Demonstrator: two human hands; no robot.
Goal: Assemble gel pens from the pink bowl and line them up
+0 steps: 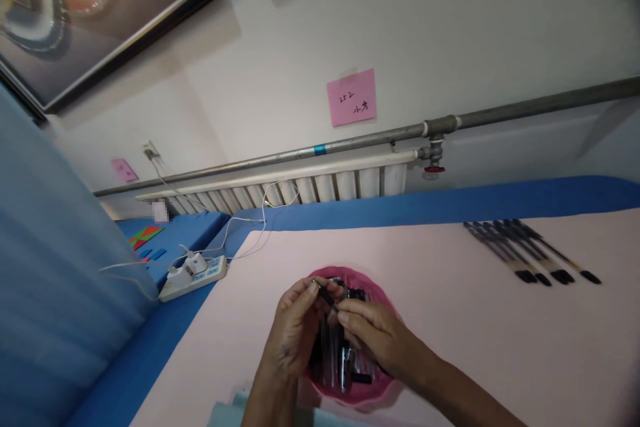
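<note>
Above a round pink basket [383,387], my left hand [295,323] and my right hand [375,333] hold a slim black pen [327,296] between them. The left fingers and thumb pinch its upper end, where a small shiny tip shows. Its lower end sits between my right thumb and index finger. Inside the basket lie several clear tubes [345,367] and black pen parts [361,378], partly hidden by my hands and wrists.
Several dark-tipped brushes [530,250] lie in a row on the pink sheet [450,267] at right. A white power strip [195,279] with plugs and cables stands at left, near a blue curtain [55,280]. A radiator [345,183] and pipe run along the wall.
</note>
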